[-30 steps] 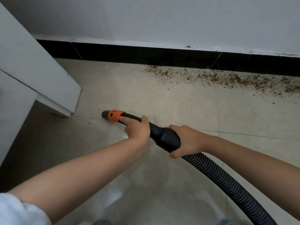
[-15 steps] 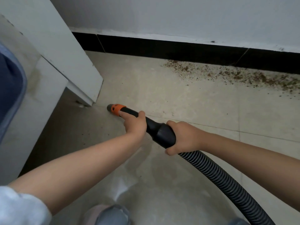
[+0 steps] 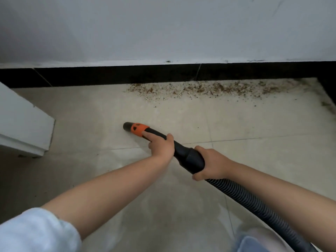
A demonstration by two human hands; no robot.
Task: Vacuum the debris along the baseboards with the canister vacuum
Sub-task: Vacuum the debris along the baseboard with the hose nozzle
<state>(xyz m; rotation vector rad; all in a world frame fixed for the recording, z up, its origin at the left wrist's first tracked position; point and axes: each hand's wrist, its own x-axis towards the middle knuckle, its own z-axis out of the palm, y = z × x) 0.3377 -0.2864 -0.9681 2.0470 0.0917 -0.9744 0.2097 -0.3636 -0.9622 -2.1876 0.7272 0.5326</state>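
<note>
The far end of the ribbed black hose [image 3: 254, 202] ran out of sight at the lower right corner, so the canister itself was nowhere to be seen. The mouth of the nozzle [image 3: 128, 126] faced away toward the left, and whether it touched the floor [image 3: 91, 113] I could not tell. No brand name or lettering could be read anywhere; the orange collar [image 3: 139, 130] behind the nozzle tip carried a few small dark cut-out marks, too small to make out.

The left hand [image 3: 161, 147] gripped the slim black wand just behind that collar, fingers curled around it, the index finger laid straight along the top with its tip on the orange. The right hand [image 3: 211, 164] was wrapped around the thick smooth cuff [image 3: 189, 157] where the wand joined the hose, thumb underneath. Both forearms were bare, and a pale sleeve [image 3: 34, 231] showed at the lower left.

The debris [image 3: 200, 90], brown crumbs and flakes, lay in a loose band on the floor against the glossy black baseboard [image 3: 127, 74], well apart from the nozzle and running to the right corner. The floor was pale, matte tile with thin grout lines. A white cabinet corner [image 3: 23, 128] was cut off at the left edge, and something blurred and bluish [image 3: 254, 240] sat at the bottom.
</note>
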